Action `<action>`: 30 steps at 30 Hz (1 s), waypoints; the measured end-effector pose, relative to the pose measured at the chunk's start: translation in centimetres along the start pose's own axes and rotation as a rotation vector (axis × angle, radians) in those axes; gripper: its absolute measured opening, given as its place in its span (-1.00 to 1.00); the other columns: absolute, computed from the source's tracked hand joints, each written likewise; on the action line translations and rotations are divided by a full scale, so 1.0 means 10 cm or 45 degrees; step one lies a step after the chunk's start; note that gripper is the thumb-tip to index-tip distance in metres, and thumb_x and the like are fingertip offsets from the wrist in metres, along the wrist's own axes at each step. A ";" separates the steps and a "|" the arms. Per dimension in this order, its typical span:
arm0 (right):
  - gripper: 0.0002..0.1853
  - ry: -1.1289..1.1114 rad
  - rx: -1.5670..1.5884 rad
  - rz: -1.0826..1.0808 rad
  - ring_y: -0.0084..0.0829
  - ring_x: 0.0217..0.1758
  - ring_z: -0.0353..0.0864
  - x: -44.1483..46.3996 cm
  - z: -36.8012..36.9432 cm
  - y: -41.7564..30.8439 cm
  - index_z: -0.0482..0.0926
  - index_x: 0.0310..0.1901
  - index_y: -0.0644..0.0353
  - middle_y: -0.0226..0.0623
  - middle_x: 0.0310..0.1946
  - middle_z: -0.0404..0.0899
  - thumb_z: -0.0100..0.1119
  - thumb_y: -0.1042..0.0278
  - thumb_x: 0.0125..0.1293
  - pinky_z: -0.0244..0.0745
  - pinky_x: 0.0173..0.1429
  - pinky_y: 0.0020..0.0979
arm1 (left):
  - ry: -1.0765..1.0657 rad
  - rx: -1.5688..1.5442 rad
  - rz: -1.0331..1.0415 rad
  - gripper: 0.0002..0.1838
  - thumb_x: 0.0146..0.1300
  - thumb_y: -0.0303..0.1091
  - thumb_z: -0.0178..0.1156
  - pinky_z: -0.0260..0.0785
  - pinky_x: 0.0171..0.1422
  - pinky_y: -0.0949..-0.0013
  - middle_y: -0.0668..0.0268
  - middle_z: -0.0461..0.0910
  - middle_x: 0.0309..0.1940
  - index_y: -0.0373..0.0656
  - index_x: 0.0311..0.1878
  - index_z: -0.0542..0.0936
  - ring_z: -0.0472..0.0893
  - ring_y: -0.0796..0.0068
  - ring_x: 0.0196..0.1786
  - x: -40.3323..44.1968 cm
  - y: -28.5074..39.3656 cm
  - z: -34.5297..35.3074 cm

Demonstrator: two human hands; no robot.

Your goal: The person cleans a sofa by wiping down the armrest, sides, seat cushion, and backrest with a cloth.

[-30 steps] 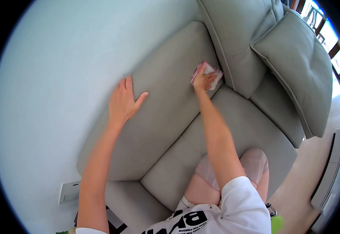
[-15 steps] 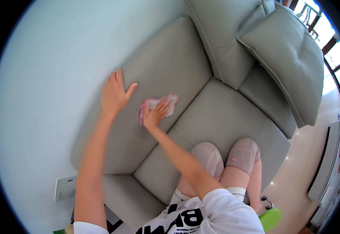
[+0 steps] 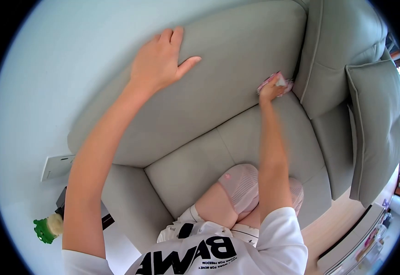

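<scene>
In the head view, a grey sofa fills the middle, with its backrest (image 3: 209, 68) against the wall and its seat (image 3: 195, 151) under my knees. My right hand (image 3: 272, 89) presses a pink and white cloth (image 3: 281, 81) against the far right end of the backrest, close to where it meets the side cushion. The fingers are bent over the cloth and partly hide it. On the top edge of the backrest rests my left hand (image 3: 161, 59), its thumb apart from the fingers, with nothing in it.
Grey cushions (image 3: 378, 123) stand at the sofa's right end. A pale wall (image 3: 71, 68) runs behind the backrest, with a white panel (image 3: 57, 167) on it. A green and cream object (image 3: 48, 228) is at lower left. A low white cabinet (image 3: 351, 238) stands at lower right.
My right hand has carried the cloth from the middle of the backrest to its far right end. My left hand stays on the top edge. The view has turned and shifted.
</scene>
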State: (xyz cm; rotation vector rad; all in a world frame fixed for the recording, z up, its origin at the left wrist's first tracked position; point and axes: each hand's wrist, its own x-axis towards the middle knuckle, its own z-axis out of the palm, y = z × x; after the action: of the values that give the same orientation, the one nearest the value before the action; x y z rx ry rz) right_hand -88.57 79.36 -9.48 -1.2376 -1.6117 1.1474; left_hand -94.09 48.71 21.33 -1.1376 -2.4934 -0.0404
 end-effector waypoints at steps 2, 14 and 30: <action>0.05 -0.095 0.050 0.020 0.13 0.71 -0.16 -0.58 -0.19 -0.17 -0.01 0.51 0.63 0.30 0.62 -0.08 -0.15 -0.40 0.52 -0.32 0.72 0.05 | -0.057 0.011 -0.041 -0.20 0.39 0.26 0.17 0.53 0.00 0.07 0.00 0.58 0.01 -0.33 0.33 0.38 0.61 0.01 -0.04 -0.01 0.01 -0.01; 0.09 -0.673 0.081 0.470 0.20 0.73 -0.39 -3.76 -0.44 -0.34 -0.33 0.56 0.61 0.36 0.64 -0.37 -0.17 -0.32 0.54 -0.46 0.73 0.09 | -0.053 0.017 -0.034 -0.14 0.35 0.28 0.19 0.52 0.04 0.02 -0.06 0.60 -0.01 -0.36 0.36 0.37 0.62 -0.06 -0.01 0.02 0.00 0.02; 0.04 -0.740 0.019 0.459 0.19 0.73 -0.37 -3.59 -0.43 -0.11 -0.31 0.56 0.62 0.38 0.63 -0.35 -0.15 -0.23 0.55 -0.40 0.76 -0.01 | -0.272 -0.261 -0.098 -0.23 0.35 -0.11 0.28 0.27 0.49 -0.03 -0.07 0.39 0.40 -0.11 0.56 0.28 0.41 -0.12 0.40 -1.86 -1.11 -0.95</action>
State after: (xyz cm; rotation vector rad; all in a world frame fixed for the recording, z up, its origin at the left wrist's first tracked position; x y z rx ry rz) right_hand -77.06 45.02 -9.32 -1.2912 -1.8209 1.8748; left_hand -88.01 26.13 24.79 -1.1799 -2.7742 -0.2105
